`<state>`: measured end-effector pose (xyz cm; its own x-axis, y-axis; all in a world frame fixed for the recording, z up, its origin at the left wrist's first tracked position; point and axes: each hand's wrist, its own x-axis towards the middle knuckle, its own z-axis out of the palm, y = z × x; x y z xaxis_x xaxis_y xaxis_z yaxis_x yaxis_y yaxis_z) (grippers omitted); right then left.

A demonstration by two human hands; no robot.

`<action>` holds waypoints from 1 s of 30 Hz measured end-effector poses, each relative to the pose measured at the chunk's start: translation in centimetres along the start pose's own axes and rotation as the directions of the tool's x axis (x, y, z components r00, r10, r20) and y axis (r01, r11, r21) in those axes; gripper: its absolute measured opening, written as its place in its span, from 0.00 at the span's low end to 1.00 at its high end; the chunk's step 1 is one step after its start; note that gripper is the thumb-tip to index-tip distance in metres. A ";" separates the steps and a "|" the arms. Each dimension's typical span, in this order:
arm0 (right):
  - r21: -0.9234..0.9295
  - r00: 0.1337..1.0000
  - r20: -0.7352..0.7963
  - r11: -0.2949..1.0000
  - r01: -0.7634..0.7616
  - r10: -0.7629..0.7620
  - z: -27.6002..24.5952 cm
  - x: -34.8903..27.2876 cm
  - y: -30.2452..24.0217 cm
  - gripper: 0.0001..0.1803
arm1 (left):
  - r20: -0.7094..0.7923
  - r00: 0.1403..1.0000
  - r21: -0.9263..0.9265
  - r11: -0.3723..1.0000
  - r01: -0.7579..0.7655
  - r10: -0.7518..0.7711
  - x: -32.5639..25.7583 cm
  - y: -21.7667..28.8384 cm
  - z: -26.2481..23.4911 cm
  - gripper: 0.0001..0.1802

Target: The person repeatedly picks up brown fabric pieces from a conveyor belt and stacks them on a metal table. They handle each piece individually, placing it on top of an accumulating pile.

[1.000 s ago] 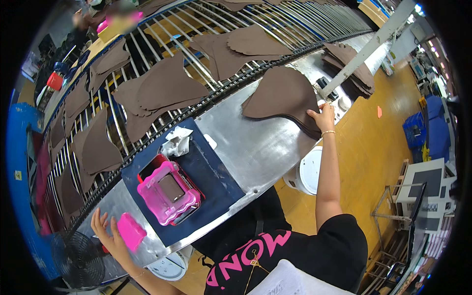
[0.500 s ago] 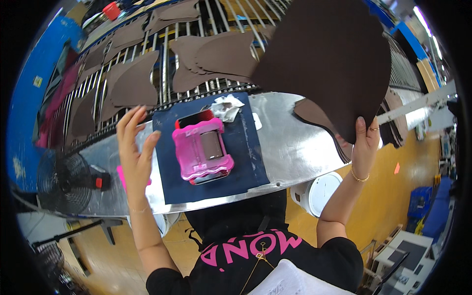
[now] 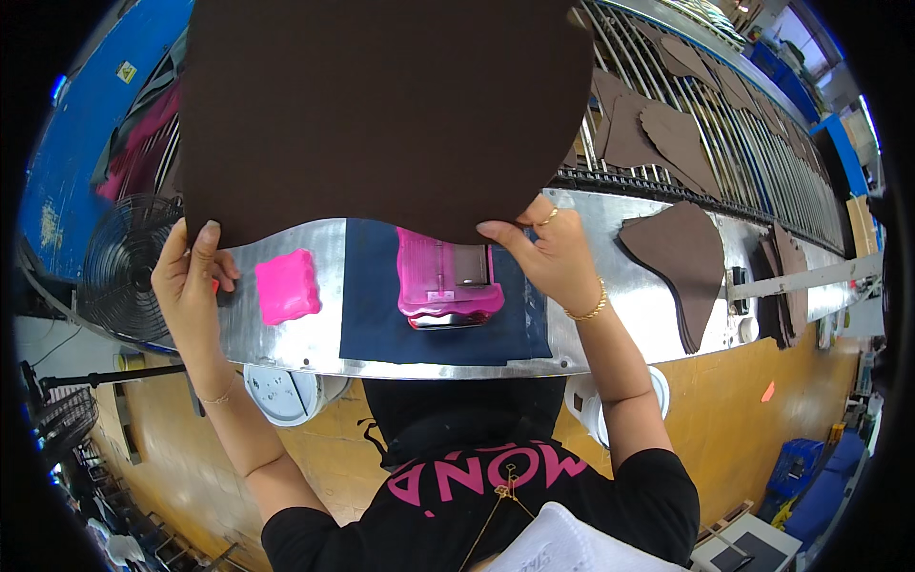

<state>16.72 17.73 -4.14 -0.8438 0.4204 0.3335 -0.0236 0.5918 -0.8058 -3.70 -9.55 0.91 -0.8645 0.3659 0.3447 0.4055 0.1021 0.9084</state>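
Observation:
A large dark brown fabric panel [image 3: 381,114] is held up in front of me, spread between both hands. My left hand [image 3: 191,267] pinches its lower left corner, thumb on the near face. At the lower right corner my right hand [image 3: 548,250] grips it the same way. Below the panel, a pink scalloped tool with a clear window [image 3: 448,286] rests on a dark blue mat [image 3: 372,315]; the panel hides its far end. A pink scalloped block [image 3: 287,287] lies left of the mat on the metal table [image 3: 329,250].
Brown panels lie stacked [image 3: 681,267] on the table's right, with another pile [image 3: 783,286] beyond a white bar [image 3: 810,278]. More brown pieces [image 3: 658,133] rest on a roller rack. A black wire fan [image 3: 129,272] stands left. White buckets [image 3: 284,393] sit under the table edge.
My left hand has taken hold of the panel, which moved left and is now stretched between both hands. My right hand moved left with it. The view has shifted, uncovering the pink block.

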 end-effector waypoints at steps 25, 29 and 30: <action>0.040 0.932 -0.290 0.976 -0.214 0.216 -9.8 -14.1 7.9 0.11 | 0.641 0.727 0.203 0.860 -0.469 0.246 -2.8 0.7 13.1 0.06; 0.239 0.834 -0.390 0.918 -0.317 0.390 -15.4 -17.3 8.5 0.07 | 0.762 0.536 0.141 0.716 -0.684 0.363 -3.0 2.7 17.4 0.05; 0.324 0.819 -0.405 0.901 -0.288 0.407 -16.2 -17.2 8.2 0.08 | 0.785 0.492 0.114 0.693 -0.711 0.376 -3.0 3.0 18.2 0.05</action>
<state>39.74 26.53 -8.59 -0.4832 0.8638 0.1428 0.0480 0.1890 -0.9808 5.54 6.47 -1.73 -0.0393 0.9449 0.3250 0.9300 -0.0844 0.3578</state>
